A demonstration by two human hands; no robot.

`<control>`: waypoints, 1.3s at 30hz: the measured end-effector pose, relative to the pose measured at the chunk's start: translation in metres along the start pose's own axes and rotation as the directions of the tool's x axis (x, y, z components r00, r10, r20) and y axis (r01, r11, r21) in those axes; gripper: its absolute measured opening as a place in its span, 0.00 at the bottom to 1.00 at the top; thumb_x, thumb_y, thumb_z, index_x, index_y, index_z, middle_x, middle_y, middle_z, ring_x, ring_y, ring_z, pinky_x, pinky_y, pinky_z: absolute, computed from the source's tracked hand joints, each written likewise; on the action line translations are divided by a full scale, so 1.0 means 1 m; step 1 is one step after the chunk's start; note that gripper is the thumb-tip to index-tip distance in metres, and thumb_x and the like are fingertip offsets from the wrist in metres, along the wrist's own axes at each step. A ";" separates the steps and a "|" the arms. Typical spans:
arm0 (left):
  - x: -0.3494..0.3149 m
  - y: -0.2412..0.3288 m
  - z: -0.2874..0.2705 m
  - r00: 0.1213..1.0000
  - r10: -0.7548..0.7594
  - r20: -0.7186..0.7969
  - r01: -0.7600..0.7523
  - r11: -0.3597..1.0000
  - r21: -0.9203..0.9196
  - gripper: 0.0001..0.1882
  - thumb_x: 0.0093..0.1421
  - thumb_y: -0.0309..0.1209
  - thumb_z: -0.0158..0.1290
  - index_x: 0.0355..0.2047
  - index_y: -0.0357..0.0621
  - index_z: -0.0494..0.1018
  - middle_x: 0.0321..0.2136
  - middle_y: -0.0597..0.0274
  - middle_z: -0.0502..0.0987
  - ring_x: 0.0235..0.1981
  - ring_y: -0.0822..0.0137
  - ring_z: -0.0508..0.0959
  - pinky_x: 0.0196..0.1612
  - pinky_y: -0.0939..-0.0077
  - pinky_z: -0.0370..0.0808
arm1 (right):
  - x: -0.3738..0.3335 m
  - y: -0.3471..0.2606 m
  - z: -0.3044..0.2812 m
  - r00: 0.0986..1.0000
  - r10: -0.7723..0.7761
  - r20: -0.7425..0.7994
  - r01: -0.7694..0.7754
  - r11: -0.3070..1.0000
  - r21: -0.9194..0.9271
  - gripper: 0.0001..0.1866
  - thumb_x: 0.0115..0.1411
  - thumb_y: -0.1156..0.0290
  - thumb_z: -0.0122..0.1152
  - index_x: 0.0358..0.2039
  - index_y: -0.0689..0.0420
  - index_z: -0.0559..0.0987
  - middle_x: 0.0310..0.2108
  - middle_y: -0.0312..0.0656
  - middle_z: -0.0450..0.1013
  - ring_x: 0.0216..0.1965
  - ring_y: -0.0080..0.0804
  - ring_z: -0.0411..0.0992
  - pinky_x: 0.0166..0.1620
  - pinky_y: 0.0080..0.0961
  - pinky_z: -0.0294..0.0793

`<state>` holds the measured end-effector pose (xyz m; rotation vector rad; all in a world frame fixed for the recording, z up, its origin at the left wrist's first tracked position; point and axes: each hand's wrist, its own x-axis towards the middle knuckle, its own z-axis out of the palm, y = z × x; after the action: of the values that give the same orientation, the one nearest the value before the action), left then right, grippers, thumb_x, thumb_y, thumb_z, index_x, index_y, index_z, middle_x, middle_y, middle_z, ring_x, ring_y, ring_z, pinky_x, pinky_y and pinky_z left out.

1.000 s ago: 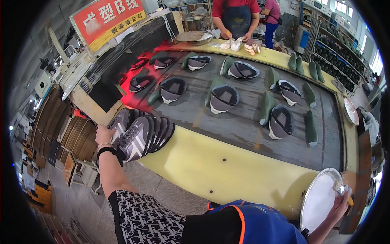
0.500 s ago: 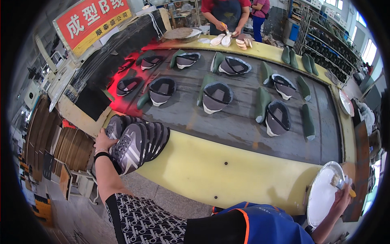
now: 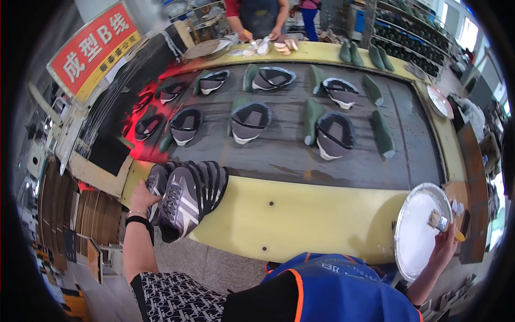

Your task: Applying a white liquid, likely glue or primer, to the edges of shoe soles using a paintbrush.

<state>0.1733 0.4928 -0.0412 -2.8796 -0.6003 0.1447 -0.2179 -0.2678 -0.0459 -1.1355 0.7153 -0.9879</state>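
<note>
Left hand (image 3: 142, 197), just below nine o'clock in my view, and I have it against the outer side of the grey striped shoes (image 3: 185, 201); the thumb reaches the nearest one, but the other fingers are partly hidden, so I cannot tell how firmly they grip. Those shoes lean together in a tight row at eight o'clock, resting on the yellow ledge (image 3: 300, 217), some toes over its near edge.

Over to four o'clock now: my right hand (image 3: 446, 241) is closed around the brush (image 3: 439, 221), pale bristles angled up and left over the white pan (image 3: 416, 241). Whether they touch the pan, I can't tell from here.

Straight up the middle, the dark worktop (image 3: 257, 169) carries grey shoe tops (image 3: 252, 121) standing near green foot shapes (image 3: 383, 134), and red light washes its ten o'clock corner. Twelve o'clock, far side: a co-worker (image 3: 263, 19) leans in, both hands at some pale pieces (image 3: 263, 46). Red-and-yellow sign (image 3: 80, 61) up at ten, blue apron (image 3: 348, 292) down at five.
</note>
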 end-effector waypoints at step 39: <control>-0.324 0.394 -0.040 0.258 0.966 0.009 -0.719 0.198 -0.666 0.48 0.52 0.54 0.59 0.65 0.40 0.54 0.57 0.36 0.65 0.57 0.45 0.69 0.58 0.61 0.66 | -0.014 -0.001 -0.052 0.994 0.088 -0.063 -0.073 0.975 0.209 0.10 0.65 0.65 0.56 0.39 0.59 0.73 0.22 0.33 0.71 0.19 0.19 0.70 0.26 0.16 0.74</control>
<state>0.0350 0.0008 -0.0672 -3.2769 1.4084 0.9575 -0.2691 -0.2757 -0.0597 -0.8879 0.6932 -1.0132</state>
